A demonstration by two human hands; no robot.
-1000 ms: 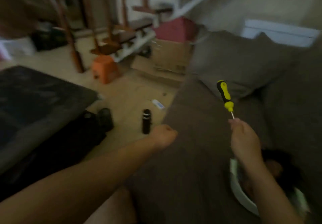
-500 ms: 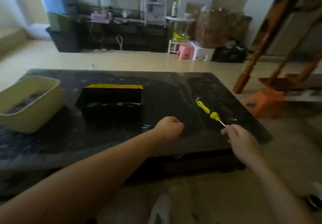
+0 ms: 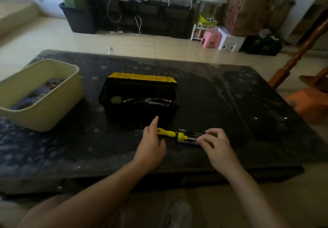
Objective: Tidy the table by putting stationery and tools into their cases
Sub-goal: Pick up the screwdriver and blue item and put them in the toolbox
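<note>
Screwdriver [image 3: 167, 133]: yellow-handled, it lies on the dark table [image 3: 248, 103] close to the near edge and right of centre, handle to the left, metal shaft to the right.
Bin [image 3: 44, 117]: cream, open-topped, at the left edge; dark bluish things lie inside, too dim to name.
Toolbox [image 3: 138, 119]: black, at the middle of the table just behind the yellow handle; its yellow-edged lid [image 3: 142, 76] stands raised at the back and metal tools show inside.
Left hand [image 3: 150, 145]: palm down, fingers loose, forefinger stretched toward the black box; it grasps nothing, and whether it touches the handle's end I cannot tell.
Right hand [image 3: 215, 145]: fingers curled, tips pinching the shaft; dark slim items beside it are too blurred to name.
Orange stool [image 3: 308, 103]: on the floor beyond the right edge.
</note>
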